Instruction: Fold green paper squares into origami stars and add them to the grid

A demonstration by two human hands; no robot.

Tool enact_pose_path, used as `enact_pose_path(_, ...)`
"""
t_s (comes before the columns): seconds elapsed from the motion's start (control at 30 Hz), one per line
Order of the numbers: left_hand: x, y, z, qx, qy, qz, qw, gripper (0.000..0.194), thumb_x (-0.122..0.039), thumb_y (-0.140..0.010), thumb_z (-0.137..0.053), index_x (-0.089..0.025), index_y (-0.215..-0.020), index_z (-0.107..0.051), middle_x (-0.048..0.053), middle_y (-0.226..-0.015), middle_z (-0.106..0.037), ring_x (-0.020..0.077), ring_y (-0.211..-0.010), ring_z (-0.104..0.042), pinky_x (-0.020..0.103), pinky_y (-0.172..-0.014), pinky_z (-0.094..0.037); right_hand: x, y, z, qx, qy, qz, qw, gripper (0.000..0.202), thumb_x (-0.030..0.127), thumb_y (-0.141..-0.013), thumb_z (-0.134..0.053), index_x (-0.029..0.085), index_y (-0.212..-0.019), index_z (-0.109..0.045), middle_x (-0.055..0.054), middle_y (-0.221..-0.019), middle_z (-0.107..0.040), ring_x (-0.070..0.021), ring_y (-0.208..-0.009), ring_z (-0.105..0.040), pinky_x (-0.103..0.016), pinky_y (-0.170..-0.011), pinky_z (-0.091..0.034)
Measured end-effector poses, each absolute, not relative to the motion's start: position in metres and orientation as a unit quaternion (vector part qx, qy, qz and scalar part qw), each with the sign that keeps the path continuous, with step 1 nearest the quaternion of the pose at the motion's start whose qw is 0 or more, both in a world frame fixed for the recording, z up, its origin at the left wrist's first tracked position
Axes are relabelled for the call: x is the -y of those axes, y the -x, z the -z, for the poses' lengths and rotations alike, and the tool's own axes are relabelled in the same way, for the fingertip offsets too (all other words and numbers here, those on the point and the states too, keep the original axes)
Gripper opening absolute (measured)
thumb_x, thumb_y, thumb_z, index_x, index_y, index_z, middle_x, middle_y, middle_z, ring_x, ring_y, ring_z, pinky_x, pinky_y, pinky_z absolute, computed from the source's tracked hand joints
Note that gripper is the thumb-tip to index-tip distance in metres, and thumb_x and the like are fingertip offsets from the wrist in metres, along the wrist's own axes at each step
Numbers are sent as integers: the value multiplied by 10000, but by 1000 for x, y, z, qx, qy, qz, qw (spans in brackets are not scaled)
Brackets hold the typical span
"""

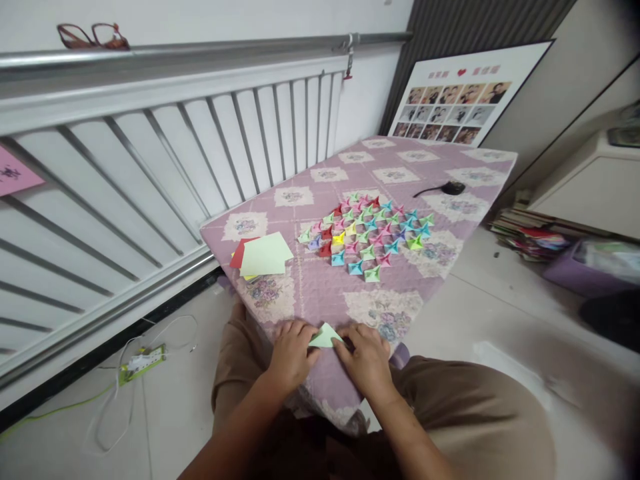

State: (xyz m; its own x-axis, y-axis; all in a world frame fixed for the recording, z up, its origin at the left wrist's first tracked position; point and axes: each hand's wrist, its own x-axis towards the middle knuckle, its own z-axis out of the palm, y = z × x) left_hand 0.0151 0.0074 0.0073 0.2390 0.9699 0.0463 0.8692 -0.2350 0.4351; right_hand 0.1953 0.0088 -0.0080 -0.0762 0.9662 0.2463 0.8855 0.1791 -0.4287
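A pale green sheet of origami paper [326, 335], folded to a triangle with its point away from me, lies at the table's near end. My left hand [294, 350] closes on its left corner, fingers curled and thumb at the lower edge. On the right corner is my right hand [365, 352], also closed, its thumb against the paper. Ahead lie several small folded paper pieces [367, 253] in green, pink, blue, red and yellow, set out in rows. To their left is a stack of square paper sheets [265, 256], light green on top, with red and yellow edges showing beneath.
The quilted purple tablecloth [320, 293] covers a table narrowing towards me. A black object with a cord [453, 188] rests on its right part. A white radiator [225, 140] borders the left side. On the floor are a power strip [143, 362] and a purple bin [575, 270].
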Motion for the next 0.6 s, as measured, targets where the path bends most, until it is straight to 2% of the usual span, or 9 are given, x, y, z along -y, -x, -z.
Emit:
enact_pose_path(0.17,-12,-21,-8,-601,-767,-142,173,270,-236,-815,-597,-255,-1085,-586,25,-1071,-602,221,-1040,-477,369,-919,-339,-9,-195,12,724,636,-74,257,126,378,-841,-583,272,-858,-648,-12,-858,-624,-225,-878,-518,-348,-759,-281)
enact_pose_path(0.33,-14,-23,-5,-610,-755,-166,176,216,-213,-822,-573,-253,-1030,-613,19,-1023,-621,214,-997,-494,361,-901,-344,-9,-194,15,732,623,-56,271,101,304,-858,-570,243,-910,-631,-26,-916,-642,-220,-909,-532,-357,-794,-296)
enact_pose_path(0.47,-15,-23,0,-617,-738,-202,183,186,-180,-821,-552,-247,-975,-631,11,-977,-640,206,-962,-513,363,-887,-349,-10,-193,15,782,562,-49,263,190,218,-888,-511,248,-1033,-629,-44,-1026,-633,-207,-959,-530,-349,-825,-328)
enact_pose_path(0.6,-18,-25,4,-630,-722,-226,175,171,-162,-823,-541,-242,-942,-635,4,-938,-652,201,-936,-528,364,-867,-354,-10,-193,16,812,518,-63,263,244,246,-899,-499,220,-1121,-596,-70,-1056,-621,-216,-976,-531,-358,-858,-364)
